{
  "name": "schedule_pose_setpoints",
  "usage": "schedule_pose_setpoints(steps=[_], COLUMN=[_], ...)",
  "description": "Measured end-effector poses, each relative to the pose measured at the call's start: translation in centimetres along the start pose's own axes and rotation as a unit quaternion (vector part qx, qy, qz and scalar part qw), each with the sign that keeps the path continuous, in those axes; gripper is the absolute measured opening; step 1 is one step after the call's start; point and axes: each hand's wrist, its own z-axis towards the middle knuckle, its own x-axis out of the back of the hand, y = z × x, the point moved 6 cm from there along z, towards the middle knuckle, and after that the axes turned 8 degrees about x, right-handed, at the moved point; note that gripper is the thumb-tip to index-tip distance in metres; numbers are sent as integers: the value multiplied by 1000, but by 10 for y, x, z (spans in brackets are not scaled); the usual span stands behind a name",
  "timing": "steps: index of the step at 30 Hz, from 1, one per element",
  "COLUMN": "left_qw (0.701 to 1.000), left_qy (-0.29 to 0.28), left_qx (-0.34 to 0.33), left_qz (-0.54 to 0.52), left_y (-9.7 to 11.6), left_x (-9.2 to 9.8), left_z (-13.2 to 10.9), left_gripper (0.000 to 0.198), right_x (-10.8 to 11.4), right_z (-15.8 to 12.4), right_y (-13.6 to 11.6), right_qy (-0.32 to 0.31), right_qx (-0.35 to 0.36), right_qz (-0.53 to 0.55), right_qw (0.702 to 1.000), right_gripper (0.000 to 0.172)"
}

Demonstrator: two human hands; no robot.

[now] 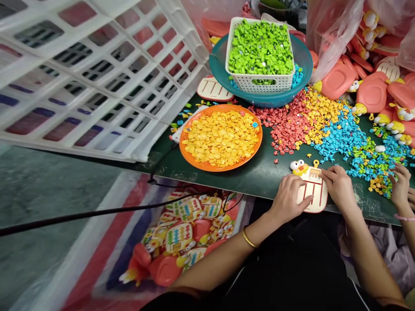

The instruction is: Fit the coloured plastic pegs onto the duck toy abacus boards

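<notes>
A cream toy board (319,201) with red slots and a yellow duck-like head with bulging white eyes (298,166) lies at the table's near edge. My left hand (287,198) grips its left side, thumb across the front and fingers along the edge. My right hand (340,188) is closed, its fingertips pressed together at the board's upper right, beside a small framed panel (314,174). Whether a small piece is between those fingertips is hidden. Beyond the board lie loose blue pieces (337,138) and red pieces (288,125).
An orange plate (185,154) of yellow pieces stands to the left. Behind it, a white basket (259,82) of green pieces sits in a teal basin (220,60). A white crate (136,147) leans at left. Another person's hand (400,183) is at right.
</notes>
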Motion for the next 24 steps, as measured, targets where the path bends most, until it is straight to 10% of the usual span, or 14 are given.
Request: schedule_pose_setpoints(steps=[8,17,24], left_qw=[1000,998,998], left_qy=[9,-8,-29], left_qx=[3,-32,-22], left_qz=[-3,44,53], left_y=[3,-6,3], left_x=[1,-11,-3], left_z=[0,-2,0], left_gripper=[28,58,43], right_x=[-13,-32,5], right_z=[-32,59,35], right_y=[-27,-88,-30], right_qy=[70,-32,2], right_qx=[35,22,-29], right_qz=[22,115,120], right_qw=[997,993,992], right_gripper=[31,22,25])
